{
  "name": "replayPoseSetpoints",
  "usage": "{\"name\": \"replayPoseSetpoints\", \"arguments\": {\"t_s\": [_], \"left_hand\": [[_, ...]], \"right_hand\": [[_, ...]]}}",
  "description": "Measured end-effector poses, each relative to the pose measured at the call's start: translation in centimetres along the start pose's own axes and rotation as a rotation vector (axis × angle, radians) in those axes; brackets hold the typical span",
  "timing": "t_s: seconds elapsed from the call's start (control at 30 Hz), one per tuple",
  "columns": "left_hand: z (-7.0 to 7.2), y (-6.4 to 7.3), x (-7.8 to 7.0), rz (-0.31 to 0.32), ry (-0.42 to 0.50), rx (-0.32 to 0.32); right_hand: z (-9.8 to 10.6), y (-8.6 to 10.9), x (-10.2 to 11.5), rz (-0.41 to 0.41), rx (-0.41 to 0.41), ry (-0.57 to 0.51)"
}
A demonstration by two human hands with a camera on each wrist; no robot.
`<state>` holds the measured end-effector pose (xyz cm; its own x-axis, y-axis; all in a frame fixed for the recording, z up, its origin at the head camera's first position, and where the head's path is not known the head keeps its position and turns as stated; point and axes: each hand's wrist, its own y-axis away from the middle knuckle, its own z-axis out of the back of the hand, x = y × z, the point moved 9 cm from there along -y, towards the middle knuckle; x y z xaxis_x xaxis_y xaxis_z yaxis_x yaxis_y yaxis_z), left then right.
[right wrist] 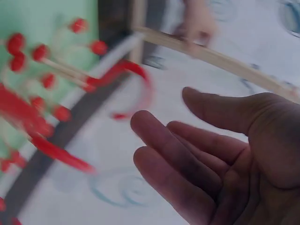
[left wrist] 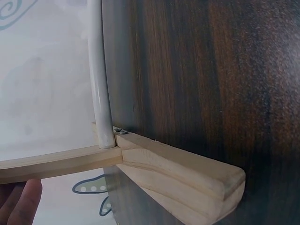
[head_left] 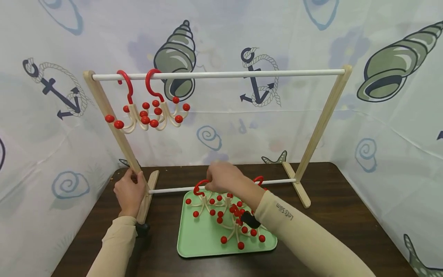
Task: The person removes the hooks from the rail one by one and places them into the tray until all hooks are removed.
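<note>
My left hand (head_left: 130, 194) grips the left wooden post (head_left: 117, 138) of a rack near its foot; a fingertip (left wrist: 30, 197) shows against the post in the left wrist view. Above the back of a green tray (head_left: 199, 244), my right hand (head_left: 224, 177) reaches out with fingers apart, holding nothing. Close to its fingertips is the red hook (right wrist: 147, 89) of a hanger with cream curved arms and red ball tips, blurred in the right wrist view. Several such hangers (head_left: 237, 227) lie on the tray, partly hidden by my right arm.
Two similar hangers, a left one (head_left: 130, 96) and a right one (head_left: 149, 82), hang from the left part of the white top bar (head_left: 221, 75). A white lower bar (head_left: 173, 190) runs behind the tray. The rack's right foot (head_left: 297, 186) stands on the dark wooden table (head_left: 339, 223).
</note>
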<state>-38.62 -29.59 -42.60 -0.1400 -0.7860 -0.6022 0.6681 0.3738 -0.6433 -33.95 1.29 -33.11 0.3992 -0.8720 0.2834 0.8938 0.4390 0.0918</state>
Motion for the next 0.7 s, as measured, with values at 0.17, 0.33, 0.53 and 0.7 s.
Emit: {"name": "replayPoseSetpoints", "arguments": {"t_s": [0.17, 0.33, 0.53, 0.7], "left_hand": [[0.2, 0.0, -0.1, 0.001, 0.008, -0.008], [0.0, 0.0, 0.0, -0.001, 0.01, -0.008], [-0.2, 0.1, 0.1, 0.003, 0.002, -0.001], [-0.1, 0.0, 0.0, -0.003, 0.001, -0.009]], "right_hand": [[7.7, 1.5, 1.8, 0.057, -0.195, -0.031], [13.4, 1.7, 3.5, 0.107, -0.432, -0.068], [15.7, -0.1, 5.4, 0.183, -0.567, -0.097], [15.7, -2.6, 6.8, 0.195, -0.519, -0.053]]}}
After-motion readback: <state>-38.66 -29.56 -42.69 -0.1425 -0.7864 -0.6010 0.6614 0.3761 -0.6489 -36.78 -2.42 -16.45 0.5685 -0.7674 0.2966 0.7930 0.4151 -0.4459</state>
